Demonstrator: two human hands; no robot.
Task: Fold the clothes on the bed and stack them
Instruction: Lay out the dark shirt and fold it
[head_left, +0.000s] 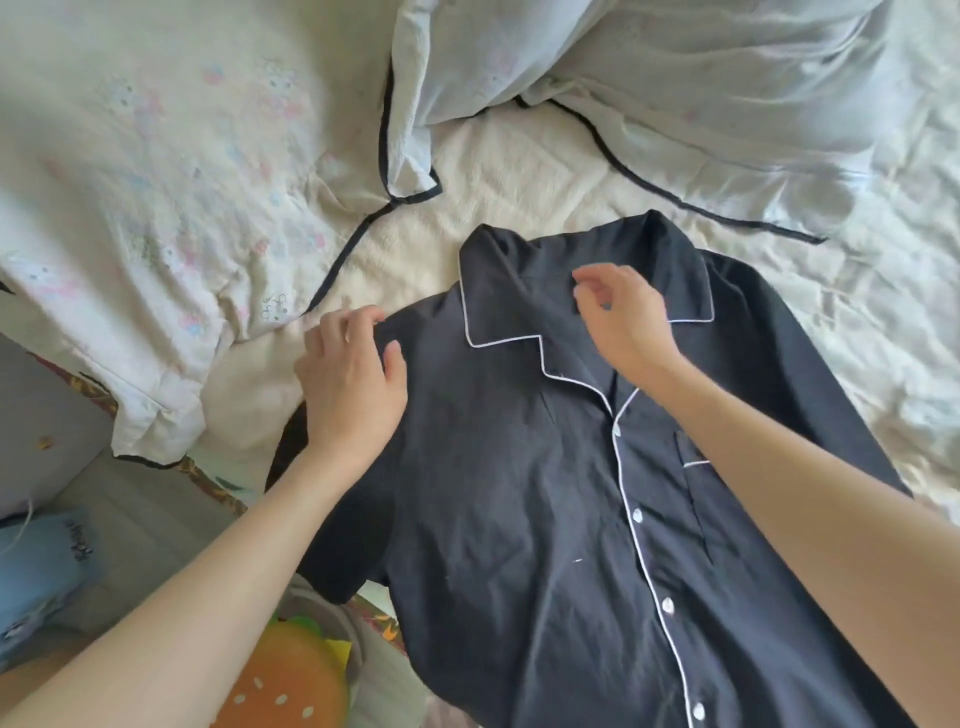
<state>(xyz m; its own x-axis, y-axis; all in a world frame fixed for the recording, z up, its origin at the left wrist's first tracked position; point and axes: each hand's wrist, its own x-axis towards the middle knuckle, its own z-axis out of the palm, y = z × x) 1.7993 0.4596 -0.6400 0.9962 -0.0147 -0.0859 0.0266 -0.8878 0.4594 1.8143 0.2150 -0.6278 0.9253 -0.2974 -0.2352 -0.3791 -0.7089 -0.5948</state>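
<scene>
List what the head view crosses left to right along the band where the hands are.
Printed pale garment → left hand at the black shirt's shoulder → white-piped collar of the black pyjama shirt → right hand over the collar → cream bedsheet.

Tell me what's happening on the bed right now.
A person is laying out a black short-sleeved pyjama shirt with white piping, front up and buttoned, on the cream bedsheet. The left hand rests on the shirt's shoulder, its fingers curled at the fabric's edge. The right hand hovers at the collar with loosely curled fingers. No fold shows yet. Pale printed bedding with black trim lies beyond.
</scene>
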